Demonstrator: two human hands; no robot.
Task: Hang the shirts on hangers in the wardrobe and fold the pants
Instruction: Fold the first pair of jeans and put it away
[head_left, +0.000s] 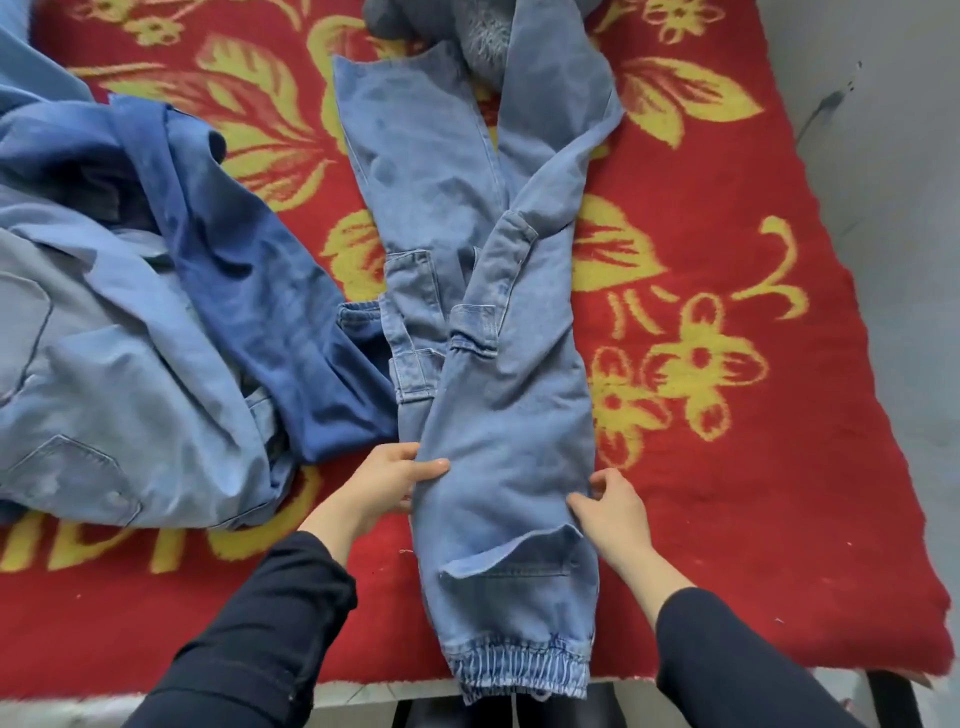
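Light blue denim pants (498, 395) lie lengthwise down the middle of the bed, legs partly crossed, the elastic waistband hanging over the near edge. My left hand (387, 480) pinches the pants' left edge between thumb and fingers. On the right edge, my right hand (610, 506) grips the denim with bent fingers. Left of the pants sits a heap of blue shirts (130, 322), light and dark ones overlapping.
A red blanket with yellow flowers (753, 312) covers the bed. A grey fuzzy garment (467, 26) lies at the far end under the pant legs. A grey wall (893, 130) runs along the right side. The bed's near edge is by my arms.
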